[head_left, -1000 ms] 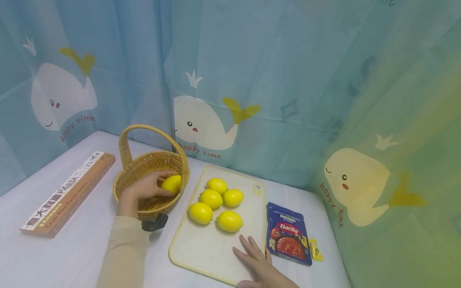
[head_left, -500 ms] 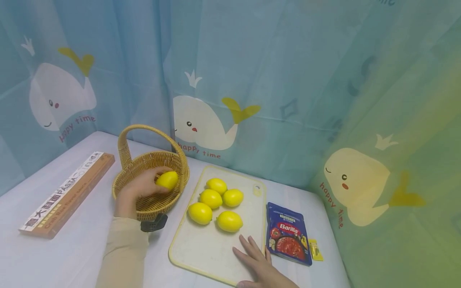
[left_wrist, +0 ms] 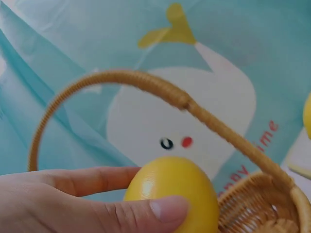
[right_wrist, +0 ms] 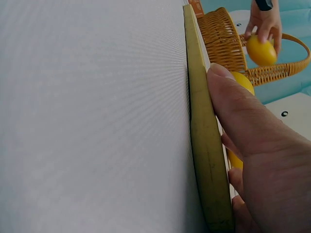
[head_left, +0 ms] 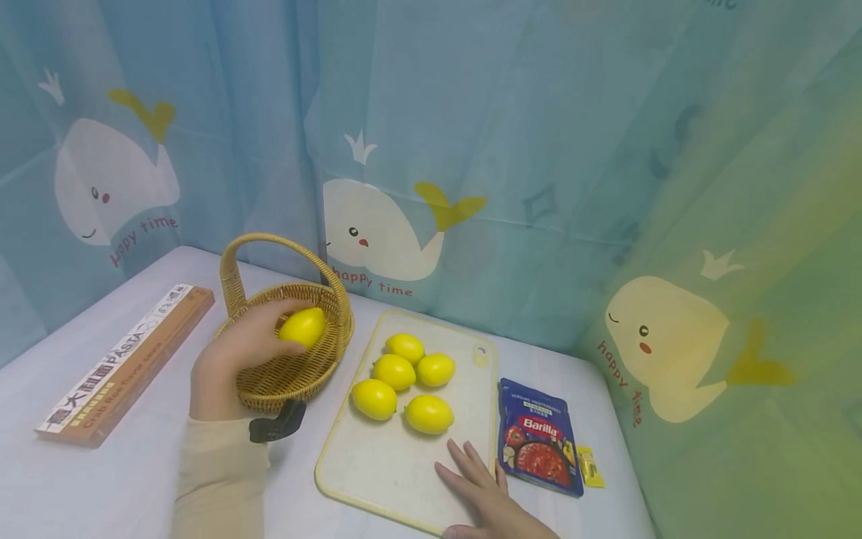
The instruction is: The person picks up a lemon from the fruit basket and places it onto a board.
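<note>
In the head view my left hand [head_left: 245, 340] holds a yellow lemon [head_left: 303, 328] over the wicker basket [head_left: 330, 359], beneath its arched handle. The left wrist view shows thumb and fingers on either side of that lemon [left_wrist: 180, 187]. Several more lemons [head_left: 429, 415] lie grouped on the far half of a white cutting board [head_left: 377, 464] with a yellow rim. My right hand [head_left: 488, 498] rests on the board's near right part, fingers spread. Its thumb lies along the board's edge [right_wrist: 201, 107] in the right wrist view.
A long pasta box [head_left: 131, 363] lies left of the basket. Right of the board are a blue Barilla sauce pouch [head_left: 539, 438] and a small yellow packet [head_left: 591, 468]. A curtain [head_left: 525, 150] with whale prints hangs behind the table.
My left hand has carried the lemon left and slightly up, from the basket's right side to over its middle. The right hand and the lemons on the board have stayed put.
</note>
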`<state>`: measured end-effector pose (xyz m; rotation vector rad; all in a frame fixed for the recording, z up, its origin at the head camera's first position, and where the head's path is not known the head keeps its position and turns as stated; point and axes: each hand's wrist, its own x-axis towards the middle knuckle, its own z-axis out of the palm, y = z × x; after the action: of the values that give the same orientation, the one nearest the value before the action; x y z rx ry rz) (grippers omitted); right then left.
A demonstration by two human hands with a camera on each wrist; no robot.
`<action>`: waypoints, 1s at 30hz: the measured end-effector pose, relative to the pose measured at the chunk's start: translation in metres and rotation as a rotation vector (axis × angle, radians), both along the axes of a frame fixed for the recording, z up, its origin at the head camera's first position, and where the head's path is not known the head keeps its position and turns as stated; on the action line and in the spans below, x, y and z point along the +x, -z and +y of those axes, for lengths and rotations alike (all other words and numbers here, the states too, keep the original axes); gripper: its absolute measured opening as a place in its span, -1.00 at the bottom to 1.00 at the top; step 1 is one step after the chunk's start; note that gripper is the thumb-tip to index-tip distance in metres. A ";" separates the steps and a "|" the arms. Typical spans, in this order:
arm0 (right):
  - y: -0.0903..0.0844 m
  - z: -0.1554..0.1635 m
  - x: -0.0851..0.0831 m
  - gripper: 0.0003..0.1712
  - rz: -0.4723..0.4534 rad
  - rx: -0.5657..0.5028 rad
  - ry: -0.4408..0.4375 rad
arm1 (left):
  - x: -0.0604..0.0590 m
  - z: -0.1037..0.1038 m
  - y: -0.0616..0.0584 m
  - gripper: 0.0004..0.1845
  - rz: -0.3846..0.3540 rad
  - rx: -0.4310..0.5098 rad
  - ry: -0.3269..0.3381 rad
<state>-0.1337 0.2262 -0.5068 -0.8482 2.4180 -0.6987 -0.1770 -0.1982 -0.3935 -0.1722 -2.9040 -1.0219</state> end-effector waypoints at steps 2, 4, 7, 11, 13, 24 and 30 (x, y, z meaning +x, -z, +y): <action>0.000 0.000 0.000 -0.14 0.003 0.002 0.000 | 0.003 0.002 -0.006 -0.26 0.002 -0.011 0.002; 0.000 0.000 0.001 -0.14 0.010 0.004 -0.002 | 0.006 0.004 -0.010 -0.27 0.000 -0.019 0.003; -0.001 0.000 0.001 -0.14 0.018 0.004 -0.003 | 0.011 0.008 -0.016 -0.28 0.003 -0.017 0.009; -0.001 0.000 0.002 -0.14 0.020 0.003 -0.005 | 0.017 0.013 -0.023 -0.30 0.005 -0.012 0.015; -0.001 0.000 0.002 -0.14 0.017 0.003 -0.006 | 0.020 0.015 -0.027 -0.32 0.009 -0.013 0.018; 0.000 0.001 0.002 -0.16 -0.012 0.002 0.001 | 0.030 0.027 -0.043 -0.32 0.045 -0.046 0.062; 0.002 0.001 0.000 -0.14 0.018 0.010 -0.012 | 0.033 0.032 -0.047 -0.33 0.078 -0.053 0.094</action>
<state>-0.1332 0.2271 -0.5083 -0.8684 2.4285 -0.6772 -0.1441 -0.1663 -0.3469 -0.3460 -2.8778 -0.9284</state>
